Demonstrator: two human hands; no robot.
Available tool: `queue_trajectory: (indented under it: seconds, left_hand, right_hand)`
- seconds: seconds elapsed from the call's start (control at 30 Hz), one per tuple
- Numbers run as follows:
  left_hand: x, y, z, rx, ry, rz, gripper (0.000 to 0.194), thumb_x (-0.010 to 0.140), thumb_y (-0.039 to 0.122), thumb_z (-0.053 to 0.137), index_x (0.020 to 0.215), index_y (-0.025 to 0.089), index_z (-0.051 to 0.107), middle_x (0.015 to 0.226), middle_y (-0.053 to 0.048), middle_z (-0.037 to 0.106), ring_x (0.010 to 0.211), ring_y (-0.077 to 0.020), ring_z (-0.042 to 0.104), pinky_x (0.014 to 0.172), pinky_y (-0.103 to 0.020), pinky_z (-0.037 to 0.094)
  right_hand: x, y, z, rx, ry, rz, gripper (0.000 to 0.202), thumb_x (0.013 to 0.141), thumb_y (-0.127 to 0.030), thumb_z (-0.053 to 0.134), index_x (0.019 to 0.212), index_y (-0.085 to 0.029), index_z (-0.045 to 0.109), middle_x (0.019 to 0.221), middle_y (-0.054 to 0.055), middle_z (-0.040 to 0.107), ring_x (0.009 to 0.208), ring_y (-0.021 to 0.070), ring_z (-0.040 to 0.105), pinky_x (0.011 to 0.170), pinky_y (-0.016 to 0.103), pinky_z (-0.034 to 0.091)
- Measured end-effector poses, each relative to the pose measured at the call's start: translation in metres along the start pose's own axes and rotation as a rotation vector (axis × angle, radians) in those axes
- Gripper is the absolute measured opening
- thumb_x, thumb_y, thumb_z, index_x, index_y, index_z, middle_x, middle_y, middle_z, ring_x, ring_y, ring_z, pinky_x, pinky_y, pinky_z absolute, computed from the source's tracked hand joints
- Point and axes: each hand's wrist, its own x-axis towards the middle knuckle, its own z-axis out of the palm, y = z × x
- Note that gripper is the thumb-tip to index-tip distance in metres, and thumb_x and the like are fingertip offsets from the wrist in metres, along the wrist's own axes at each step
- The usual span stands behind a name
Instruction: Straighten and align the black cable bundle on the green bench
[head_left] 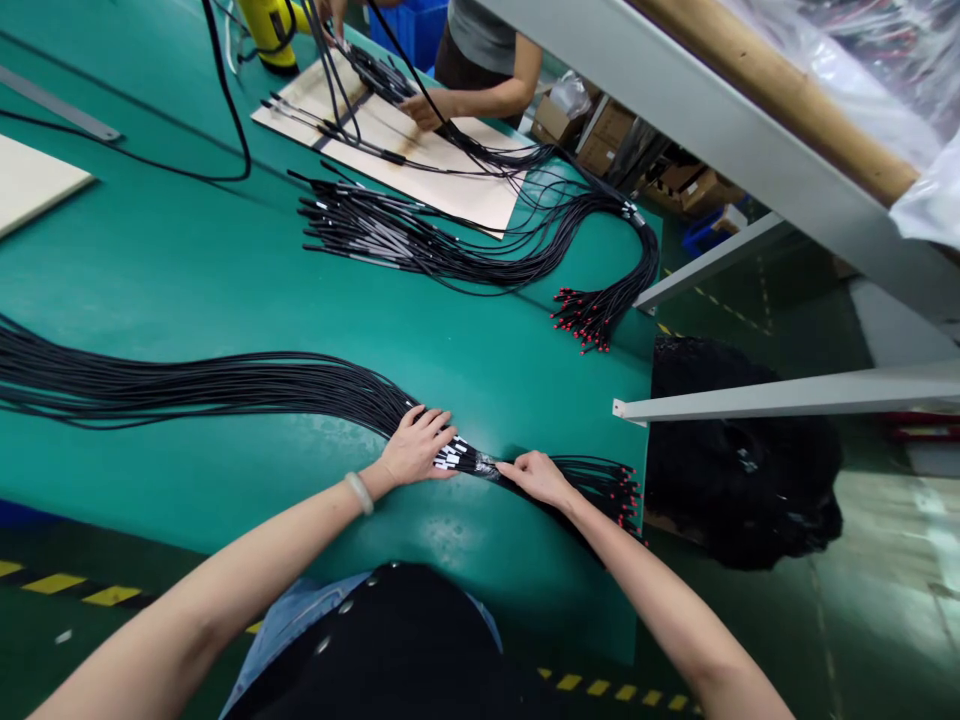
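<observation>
A long bundle of black cables (285, 385) runs across the green table, with white labels and a clear wrap near its right part and red tips at its right end. My left hand (420, 446) lies over the bundle at the labels, fingers wrapped across it. Just right of the clear wrap (486, 466), my right hand (534, 476) has its thumb and fingers pinched together at the bundle's upper edge. What sits between those fingertips is too small to make out.
Across the green table (187, 270), a second cable bundle (517, 265) with red tips lies near a board (480, 200). A person's hand (427, 108) works there. Metal posts (750, 397) stand at the right edge, beside a black bag (735, 460) on the floor.
</observation>
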Motion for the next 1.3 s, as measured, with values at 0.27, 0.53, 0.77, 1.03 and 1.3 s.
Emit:
queue_trajectory:
  seconds: [0.27,0.53,0.77,1.03,1.3]
  left_hand:
    - [0.0,0.001,0.0,-0.016,0.025,0.003,0.06,0.075,0.065,0.054,0.112,0.018,0.062,0.124,-0.016,0.058,0.115,-0.0327,0.051,0.101,-0.05,0.029]
    - [0.0,0.0,0.0,-0.051,0.028,0.0,0.061,0.075,0.065,0.054,0.112,0.018,0.062,0.123,-0.016,0.059,0.115,-0.0331,0.051,0.101,-0.051,0.029]
    - [0.0,0.001,-0.001,-0.049,0.012,-0.007,0.062,0.074,0.065,0.055,0.113,0.017,0.062,0.124,-0.017,0.058,0.115,-0.0334,0.051,0.101,-0.052,0.029]
    - [0.0,0.002,-0.004,-0.033,0.006,-0.013,0.062,0.074,0.064,0.056,0.114,0.018,0.061,0.125,-0.017,0.058,0.116,-0.0328,0.05,0.102,-0.051,0.027]
    - [0.002,0.004,-0.014,-0.123,0.002,-0.021,0.081,0.065,0.074,0.059,0.122,0.015,0.057,0.127,-0.018,0.056,0.117,-0.0345,0.05,0.104,-0.055,0.026]
  right_hand:
    - [0.014,-0.011,0.009,0.014,0.002,-0.002,0.054,0.077,-0.057,0.055,0.043,-0.017,0.045,0.043,-0.002,0.037,0.046,0.0098,0.034,0.049,0.026,0.017]
    - [0.02,-0.011,0.008,0.294,0.056,-0.071,0.058,0.083,-0.066,0.034,0.054,-0.018,0.046,0.045,-0.005,0.031,0.045,0.0082,0.028,0.047,0.023,0.022]
    - [0.025,0.002,0.015,0.543,0.178,-0.092,0.036,0.053,-0.042,0.077,0.07,-0.015,0.062,0.052,-0.007,0.043,0.052,0.0081,0.034,0.051,0.021,0.023]
    - [0.011,-0.023,0.002,0.964,0.321,-0.068,0.037,0.062,-0.051,0.067,0.06,-0.018,0.05,0.045,-0.009,0.028,0.042,0.0051,0.021,0.043,0.022,0.016]
    - [-0.054,-0.062,-0.021,1.472,0.252,-0.11,0.043,0.059,-0.049,0.075,0.075,-0.019,0.05,0.064,0.002,0.064,0.036,-0.0001,0.015,0.034,0.016,0.012]
